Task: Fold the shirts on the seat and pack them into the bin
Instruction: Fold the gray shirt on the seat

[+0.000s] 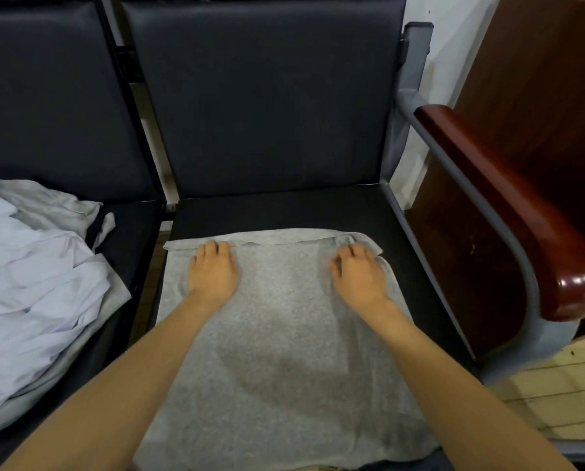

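1. Far left, a crumpled pile of white and pale grey shirts (29, 266) waits unfolded on the neighbouring seat, well apart from both hands.
2. The left hand (213, 273) rests palm down on a grey knit shirt (284, 351), fingers relaxed at its far turned-over edge, gripping nothing.
3. The grey shirt lies flat on the black padded seat (284, 212), its long axis running away from the person. Most of it lies nearer the person than the hands do.
4. The right hand (359, 277) touches the shirt's far right corner. Blur hides whether it pinches the cloth.
5. Both hands sit level, either side of the centre line, so the next fold probably needs them both. No bin is in view.
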### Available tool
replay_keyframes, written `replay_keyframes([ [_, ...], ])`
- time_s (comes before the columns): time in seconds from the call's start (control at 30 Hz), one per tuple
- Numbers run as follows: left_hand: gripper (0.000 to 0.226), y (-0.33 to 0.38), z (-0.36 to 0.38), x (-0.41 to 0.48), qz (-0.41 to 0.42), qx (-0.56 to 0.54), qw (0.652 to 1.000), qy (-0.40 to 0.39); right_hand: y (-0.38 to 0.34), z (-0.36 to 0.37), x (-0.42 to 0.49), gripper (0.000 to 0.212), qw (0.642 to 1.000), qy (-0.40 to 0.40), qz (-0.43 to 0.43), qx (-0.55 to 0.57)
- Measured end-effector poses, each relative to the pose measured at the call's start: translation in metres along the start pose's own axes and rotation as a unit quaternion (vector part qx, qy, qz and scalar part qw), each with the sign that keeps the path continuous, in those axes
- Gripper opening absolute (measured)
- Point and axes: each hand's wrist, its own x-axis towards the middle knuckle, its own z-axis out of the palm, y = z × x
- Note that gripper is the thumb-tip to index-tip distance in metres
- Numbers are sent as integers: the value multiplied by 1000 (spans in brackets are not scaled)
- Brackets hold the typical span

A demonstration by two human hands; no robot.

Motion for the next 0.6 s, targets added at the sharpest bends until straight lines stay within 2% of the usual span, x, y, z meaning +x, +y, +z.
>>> replay_keyframes([
  [0.1,41,-13,2,24,10,-3,1000,-20,11,-6,23,48,997,-27,56,-39],
  [0.2,53,-28,-1,50,-23,-32,994,-98,17,-7,42,53,990,-97,97,-30],
  [0.23,54,-32,-4,56,-40,-51,993,-102,18,-4,43,52,988,-108,100,-35],
  [0.27,56,-34,-5,58,-52,-66,993,-87,18,-1,44,52,988,-104,99,-49],
  [0.33,56,-31,-3,51,-39,-64,997,-5,16,4,41,54,991,-58,84,-84],
  [0.4,48,-24,1,36,26,-73,995,62,11,4,37,57,995,29,50,-85],
  [0.43,43,-20,4,27,68,-79,992,71,8,4,34,55,996,59,22,-71],
  [0.5,30,-12,9,8,153,-81,982,79,1,6,29,42,994,68,-48,-64],
  [0.57,21,-4,12,-13,177,-87,977,84,-2,11,23,33,993,59,-70,-73],
  [0.6,28,-2,14,-22,169,-86,979,78,-3,12,21,34,995,48,-50,-71],
])
